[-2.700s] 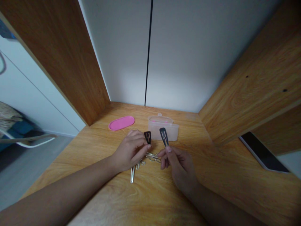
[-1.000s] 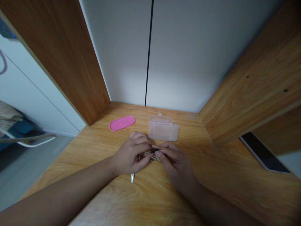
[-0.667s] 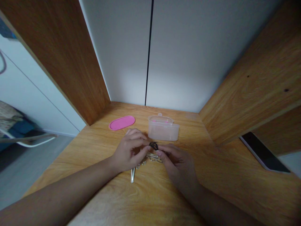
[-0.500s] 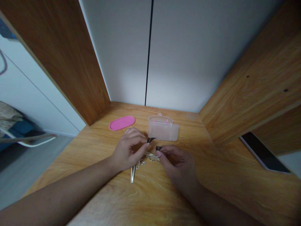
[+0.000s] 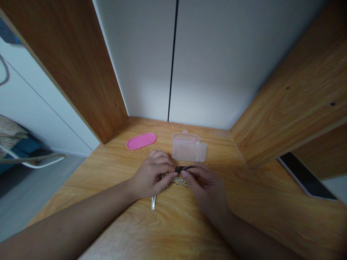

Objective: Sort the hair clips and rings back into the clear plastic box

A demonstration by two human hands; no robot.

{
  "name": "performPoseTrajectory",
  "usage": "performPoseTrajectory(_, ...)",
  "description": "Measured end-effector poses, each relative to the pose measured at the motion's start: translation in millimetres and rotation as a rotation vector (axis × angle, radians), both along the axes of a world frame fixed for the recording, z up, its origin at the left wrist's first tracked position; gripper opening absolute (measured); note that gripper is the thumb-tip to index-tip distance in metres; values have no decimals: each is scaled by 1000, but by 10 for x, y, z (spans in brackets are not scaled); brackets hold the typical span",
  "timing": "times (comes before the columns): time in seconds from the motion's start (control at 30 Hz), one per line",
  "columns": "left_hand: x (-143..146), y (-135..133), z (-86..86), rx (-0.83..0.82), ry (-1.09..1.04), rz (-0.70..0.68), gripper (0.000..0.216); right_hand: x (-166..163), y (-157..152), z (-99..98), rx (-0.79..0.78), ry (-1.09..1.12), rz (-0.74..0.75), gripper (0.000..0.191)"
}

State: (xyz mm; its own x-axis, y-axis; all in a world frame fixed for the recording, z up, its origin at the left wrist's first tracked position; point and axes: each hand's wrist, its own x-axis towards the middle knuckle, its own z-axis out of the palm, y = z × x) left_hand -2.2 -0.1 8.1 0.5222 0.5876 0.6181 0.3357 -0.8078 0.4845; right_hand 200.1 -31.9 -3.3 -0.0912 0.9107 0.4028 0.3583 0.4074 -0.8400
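Note:
My left hand [image 5: 151, 177] and my right hand [image 5: 206, 186] meet at the middle of the wooden desk [image 5: 173, 224]. Both pinch small black hair clips [image 5: 184, 168], held together edge-on between the fingertips. Under the hands lies a small heap of silver hair clips [image 5: 176, 180], and one silver clip [image 5: 154, 203] sticks out toward me. A clear plastic box [image 5: 189, 151] stands open just behind the hands. Its pink oval lid [image 5: 141, 141] lies flat to the left of it.
Wooden side panels [image 5: 81, 65] rise left and right of the desk, with a white wall [image 5: 217, 61] behind. A dark phone or tablet [image 5: 306, 175] rests on a lower shelf at the right. A chair [image 5: 27, 159] stands at the far left.
Earlier each hand held one black clip upright and apart. The hands then came together, parted briefly, and now press the two black clips together over the silver heap.

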Motion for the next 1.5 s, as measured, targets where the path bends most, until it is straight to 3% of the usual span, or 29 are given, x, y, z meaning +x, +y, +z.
performPoseTrajectory(0.4, -13, -4, -13, -12, 81, -37, 11, -7, 10, 4, -8, -43, 48, 14)
performPoseTrajectory(0.67, 3, -19, -11, -13, 150, 27, 13, -7, -12, 19, 147, -74, 34, 15)
performPoseTrajectory(0.83, -1, -35, 19, 9, 88, 166, 12, 63, 7, 55, 359, -91, -269, 39)
performPoseTrajectory(0.93, -12, -43, 28, 19, 85, 211, 11, 87, 64, 31, 308, -150, -340, 62)
performPoseTrajectory(1.07, -23, -39, 3, 9, 119, 180, 11, 86, 133, -61, 187, -192, -290, 76)
performPoseTrajectory(1.27, -30, -10, -32, -27, 89, 93, 13, 58, 138, -66, 178, -188, -275, 72)
performPoseTrajectory(1.5, -23, -23, -11, -73, 20, 127, 9, 43, 126, -78, 169, -112, -334, 55)
